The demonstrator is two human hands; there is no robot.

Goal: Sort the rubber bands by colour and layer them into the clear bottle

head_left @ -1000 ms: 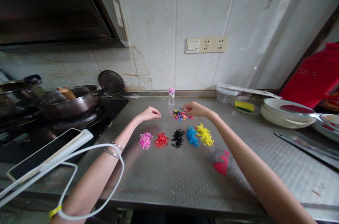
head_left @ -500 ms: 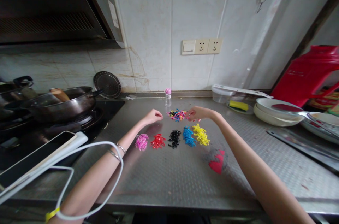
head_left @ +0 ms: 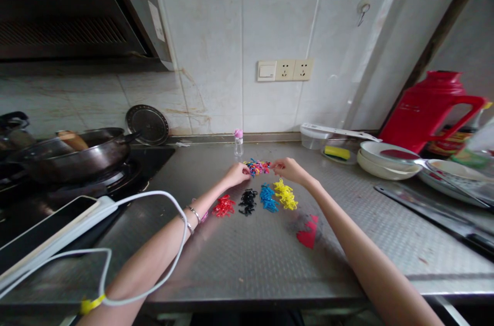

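A mixed pile of small coloured bands (head_left: 258, 167), like little rubber hair ties, lies between my two hands. My left hand (head_left: 237, 174) is closed at the pile's left edge, fingertips touching it. From the right side, my right hand (head_left: 288, 168) reaches the pile with its fingers pinched together. What either pinch holds is too small to see. Nearer to me lie single-colour heaps: red bands (head_left: 223, 205), black bands (head_left: 248, 201), blue bands (head_left: 268, 198) and yellow bands (head_left: 285, 194). Pink bands (head_left: 204, 216) are mostly hidden behind my left wrist.
Behind the pile stands a small clear bottle with a pink cap (head_left: 239, 143). A white cable (head_left: 170, 195) loops over my left forearm. On the left is a stove with a pan (head_left: 92, 161); on the right are bowls (head_left: 386, 165), a knife (head_left: 428, 215) and a red flask (head_left: 428, 110).
My left hand has moved right to the mixed pile, and its forearm now covers most of the pink heap. My right hand stays at the pile. The view has shifted slightly right.
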